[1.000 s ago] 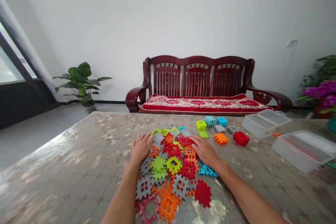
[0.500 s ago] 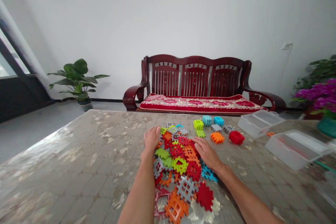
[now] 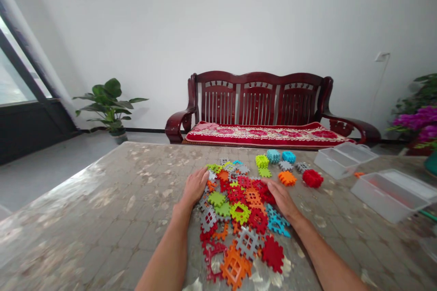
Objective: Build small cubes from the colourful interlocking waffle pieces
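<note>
A loose heap of toothed plastic interlocking tiles spreads between my two hands, in red, orange, green, grey and blue. My left hand (image 3: 196, 185) lies along the heap's left edge, fingers stretched out and nothing visible in its grasp. On the other side, my right hand (image 3: 282, 198) is open, its fingertips against red tiles (image 3: 268, 191). Below that hand lies a blue tile (image 3: 276, 222). Nearer to me are a grey window tile (image 3: 248, 242), an orange window tile (image 3: 235, 267) and a solid red tile (image 3: 273, 253).
Beyond my right hand stand small stacks of tiles: green (image 3: 261, 161), blue (image 3: 288, 157), orange (image 3: 287, 178) and red (image 3: 312, 178). Two clear plastic boxes (image 3: 378, 202) are at the right of the patterned table (image 3: 136, 200). A wooden bench (image 3: 257, 104) stands behind it.
My hands have moved a little farther apart, the left one outward and back towards me. More red tiles now show beside my right fingers. The view has shifted slightly.
</note>
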A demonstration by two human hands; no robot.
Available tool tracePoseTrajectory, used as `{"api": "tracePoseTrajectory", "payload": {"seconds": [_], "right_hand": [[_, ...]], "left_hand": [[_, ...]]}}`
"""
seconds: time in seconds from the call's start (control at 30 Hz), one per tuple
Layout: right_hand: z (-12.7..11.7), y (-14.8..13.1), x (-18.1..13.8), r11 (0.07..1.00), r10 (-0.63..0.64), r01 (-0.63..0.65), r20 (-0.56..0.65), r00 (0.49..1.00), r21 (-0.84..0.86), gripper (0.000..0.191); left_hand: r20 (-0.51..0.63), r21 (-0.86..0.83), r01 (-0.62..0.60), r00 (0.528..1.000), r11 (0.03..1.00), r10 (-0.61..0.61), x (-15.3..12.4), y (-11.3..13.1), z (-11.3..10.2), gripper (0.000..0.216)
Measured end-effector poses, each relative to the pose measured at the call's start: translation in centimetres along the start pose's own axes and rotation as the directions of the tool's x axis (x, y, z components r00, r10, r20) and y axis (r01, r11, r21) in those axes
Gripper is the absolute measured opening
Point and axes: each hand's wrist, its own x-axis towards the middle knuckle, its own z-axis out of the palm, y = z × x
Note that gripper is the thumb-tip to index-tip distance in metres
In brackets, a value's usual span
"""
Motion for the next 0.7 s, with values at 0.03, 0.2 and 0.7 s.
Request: {"api": "tracePoseTrajectory", "payload": {"seconds": [0.03,0.2,0.7], "right_hand": [[0.1,0.0,0.0,1.0,-0.008,0.008,-0.003,1.0,-0.013,0.068],[0.5,0.2,-0.1,0.999,-0.022,0.021,-0.008,1.0,-0.032,0.068],[0.5,1.6,0.2,0.997,-0.031,0.032,0.006,0.999,-0.075,0.06]], "left_hand": [[-0.004,0.007,0.004,1.0,1.0,-0.004,0.0,0.3,0.6,0.052],[-0.024,0.016,0.001,1.0,1.0,-0.001,0.5,1.3,1.9,0.053],[-0.044,0.225,-0.001,0.999,0.974,0.011,-2.8,-2.1,-1.3,0.043]]}}
